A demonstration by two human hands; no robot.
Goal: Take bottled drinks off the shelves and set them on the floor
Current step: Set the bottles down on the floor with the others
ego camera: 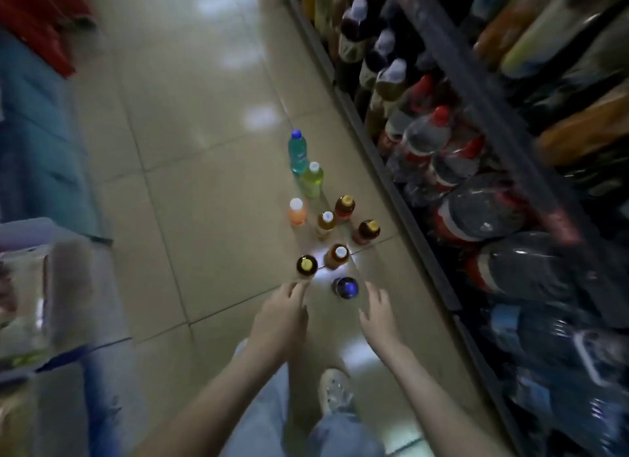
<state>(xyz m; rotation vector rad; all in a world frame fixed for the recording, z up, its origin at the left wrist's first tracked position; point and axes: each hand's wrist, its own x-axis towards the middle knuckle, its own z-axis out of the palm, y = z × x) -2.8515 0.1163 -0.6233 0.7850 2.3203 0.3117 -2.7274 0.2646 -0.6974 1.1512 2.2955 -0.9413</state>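
Down at the bottom of the frame, a pale shoe (335,390) and light jeans (269,419) show where the person stands on the tiled floor (190,218). Just above, both bare arms reach forward. The left hand (284,315) hangs with fingers loosely spread, its fingertips close to an amber bottle with a yellow cap (306,266); whether they touch it cannot be told. The right hand (378,312) is likewise spread and holds nothing, just right of a dark bottle with a blue cap (345,287) that stands upright between the two hands.

Beyond these, near mid-frame, more bottles stand upright on the floor in a loose cluster: an amber one with a white cap (337,255), another amber one (326,223), two dark reddish ones (344,208) (367,231), an orange drink (297,212), a yellow-green bottle (312,180) and, farthest, a blue-tinted bottle (297,152).

Along the right edge the shelves (381,170) run diagonally, still packed with large red-capped bottles (425,140) and others, all blurred.

These small plastic bottles, being full, are probably moderately heavy and firm, with smooth, possibly slippery walls; a grip around the body below the shoulder seems safest. Standing close together, they could topple if nudged.
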